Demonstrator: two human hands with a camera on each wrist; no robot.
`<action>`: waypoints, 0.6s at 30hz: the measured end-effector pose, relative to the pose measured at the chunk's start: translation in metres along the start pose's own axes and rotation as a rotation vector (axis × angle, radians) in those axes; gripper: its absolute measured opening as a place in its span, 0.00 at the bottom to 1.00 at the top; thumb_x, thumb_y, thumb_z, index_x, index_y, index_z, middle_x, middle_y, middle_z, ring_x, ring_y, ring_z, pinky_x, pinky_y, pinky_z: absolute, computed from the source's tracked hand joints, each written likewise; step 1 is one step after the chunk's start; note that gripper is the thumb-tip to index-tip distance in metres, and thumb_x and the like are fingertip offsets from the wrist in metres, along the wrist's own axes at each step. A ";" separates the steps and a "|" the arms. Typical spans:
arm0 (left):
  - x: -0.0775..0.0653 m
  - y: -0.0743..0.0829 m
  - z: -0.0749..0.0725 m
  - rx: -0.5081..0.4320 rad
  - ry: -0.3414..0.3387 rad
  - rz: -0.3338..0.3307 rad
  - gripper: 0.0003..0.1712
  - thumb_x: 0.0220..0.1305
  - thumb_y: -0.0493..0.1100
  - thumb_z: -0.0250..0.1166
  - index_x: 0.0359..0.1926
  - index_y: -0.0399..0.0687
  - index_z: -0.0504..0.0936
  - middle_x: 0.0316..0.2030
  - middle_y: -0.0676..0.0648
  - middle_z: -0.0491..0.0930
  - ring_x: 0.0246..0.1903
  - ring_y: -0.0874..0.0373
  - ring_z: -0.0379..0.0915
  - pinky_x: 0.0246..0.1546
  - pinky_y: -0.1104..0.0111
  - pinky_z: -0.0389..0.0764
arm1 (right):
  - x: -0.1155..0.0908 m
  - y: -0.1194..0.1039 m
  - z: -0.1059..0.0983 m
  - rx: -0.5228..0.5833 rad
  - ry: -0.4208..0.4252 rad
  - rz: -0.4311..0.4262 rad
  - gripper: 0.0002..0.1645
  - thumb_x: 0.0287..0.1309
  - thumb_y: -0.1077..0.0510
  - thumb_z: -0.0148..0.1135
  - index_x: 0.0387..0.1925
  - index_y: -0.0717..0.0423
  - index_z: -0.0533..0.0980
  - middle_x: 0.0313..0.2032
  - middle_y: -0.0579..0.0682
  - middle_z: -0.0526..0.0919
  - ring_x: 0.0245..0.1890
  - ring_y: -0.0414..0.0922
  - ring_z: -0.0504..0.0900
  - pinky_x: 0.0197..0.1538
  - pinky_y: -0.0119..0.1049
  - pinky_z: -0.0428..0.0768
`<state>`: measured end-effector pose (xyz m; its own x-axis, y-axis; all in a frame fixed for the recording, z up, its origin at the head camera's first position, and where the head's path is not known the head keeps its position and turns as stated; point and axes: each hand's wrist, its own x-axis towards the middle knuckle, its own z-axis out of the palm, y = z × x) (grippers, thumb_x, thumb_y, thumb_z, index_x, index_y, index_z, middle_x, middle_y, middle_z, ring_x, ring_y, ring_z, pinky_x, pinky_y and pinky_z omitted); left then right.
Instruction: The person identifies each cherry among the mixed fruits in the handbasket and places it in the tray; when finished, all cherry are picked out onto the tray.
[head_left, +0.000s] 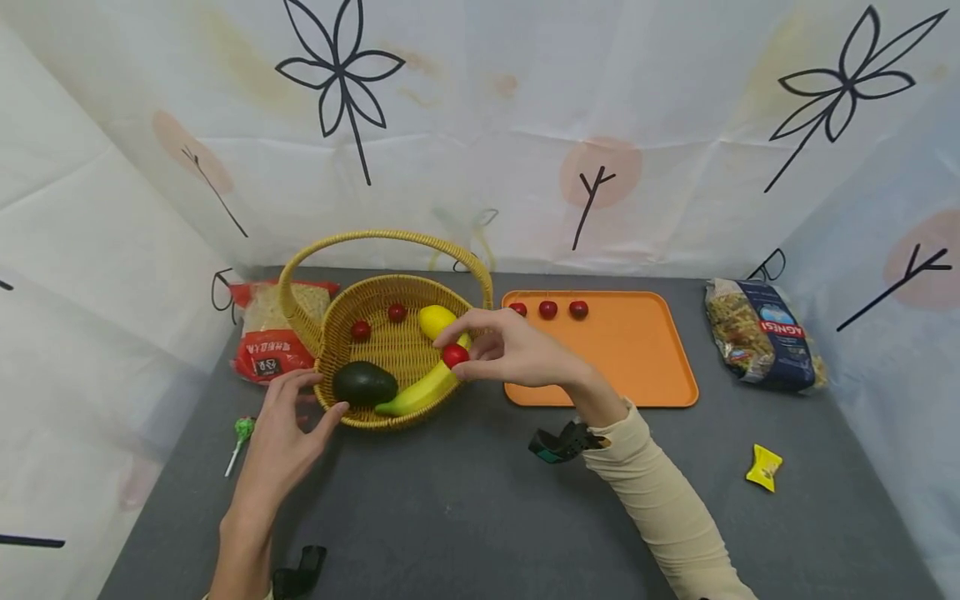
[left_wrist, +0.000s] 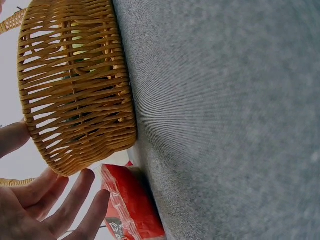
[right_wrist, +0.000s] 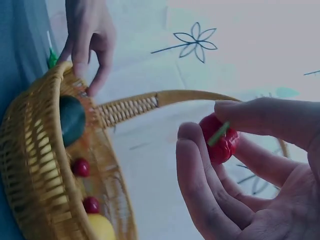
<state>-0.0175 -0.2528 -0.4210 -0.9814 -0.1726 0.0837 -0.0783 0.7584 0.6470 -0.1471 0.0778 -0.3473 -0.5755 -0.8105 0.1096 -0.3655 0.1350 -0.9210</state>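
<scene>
My right hand [head_left: 510, 346] pinches a red cherry [right_wrist: 219, 140] with a green stem between thumb and fingers, above the right part of the yellow wicker basket [head_left: 390, 423]. At the basket's left end, my left hand [head_left: 288, 433] grips the rim with thumb and fingertips. Inside lie a dark green avocado [head_left: 365, 384], a banana [head_left: 420, 393], a lemon [head_left: 436, 321] and two dark cherries [head_left: 361, 331]. The left wrist view shows the woven side, with the left fingers [left_wrist: 82, 187] around its end. The avocado also appears in the right wrist view.
The basket's tall handle arches over it. To its right lies an orange tray [head_left: 622, 350] with three cherries [head_left: 548, 310] along its back edge. A red food bag [head_left: 273, 346] and a green lollipop [head_left: 243, 429] lie left; a pasta bag [head_left: 765, 333] and yellow candy [head_left: 764, 467] lie right.
</scene>
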 end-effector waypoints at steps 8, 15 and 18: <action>0.000 -0.001 -0.001 -0.004 0.003 0.007 0.35 0.72 0.50 0.75 0.70 0.37 0.74 0.72 0.34 0.68 0.60 0.34 0.81 0.56 0.37 0.87 | -0.040 0.003 -0.022 0.008 0.117 0.052 0.20 0.67 0.67 0.72 0.59 0.62 0.80 0.57 0.61 0.83 0.37 0.47 0.90 0.48 0.33 0.90; 0.000 0.000 -0.001 -0.007 0.000 0.005 0.35 0.72 0.50 0.74 0.70 0.37 0.74 0.72 0.34 0.68 0.60 0.34 0.81 0.57 0.36 0.87 | -0.057 0.028 -0.037 -0.113 0.243 0.135 0.20 0.65 0.64 0.76 0.57 0.60 0.81 0.55 0.59 0.86 0.33 0.51 0.88 0.41 0.32 0.87; 0.000 0.001 -0.001 -0.006 -0.003 0.004 0.35 0.72 0.50 0.74 0.70 0.36 0.74 0.72 0.34 0.68 0.60 0.34 0.81 0.57 0.36 0.87 | -0.060 0.041 -0.040 -0.149 0.266 0.192 0.20 0.65 0.62 0.76 0.57 0.57 0.83 0.55 0.59 0.86 0.33 0.56 0.88 0.38 0.31 0.84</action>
<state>-0.0175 -0.2528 -0.4196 -0.9823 -0.1677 0.0838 -0.0734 0.7555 0.6510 -0.1570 0.1554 -0.3770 -0.8073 -0.5880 0.0511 -0.3231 0.3680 -0.8719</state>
